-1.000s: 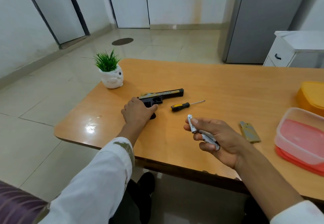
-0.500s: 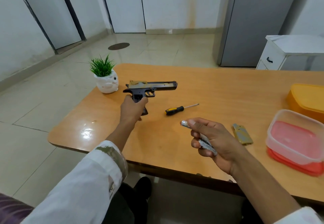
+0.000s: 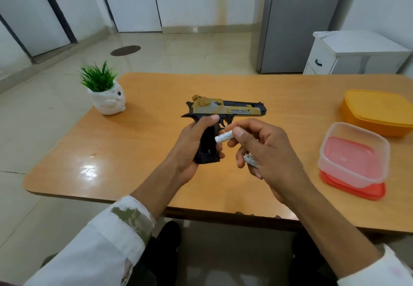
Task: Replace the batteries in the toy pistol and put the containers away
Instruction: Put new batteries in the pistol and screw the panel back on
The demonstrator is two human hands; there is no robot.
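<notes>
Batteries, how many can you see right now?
2, both in the right hand: one white battery pinched between thumb and forefinger beside the toy pistol grip, a second battery tucked under the lower fingers. More could be hidden in the palm.

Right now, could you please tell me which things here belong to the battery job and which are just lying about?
Job: toy pistol (left hand), battery and spare battery (right hand), clear container, yellow container.
Lying about: potted plant, white cabinet.
</notes>
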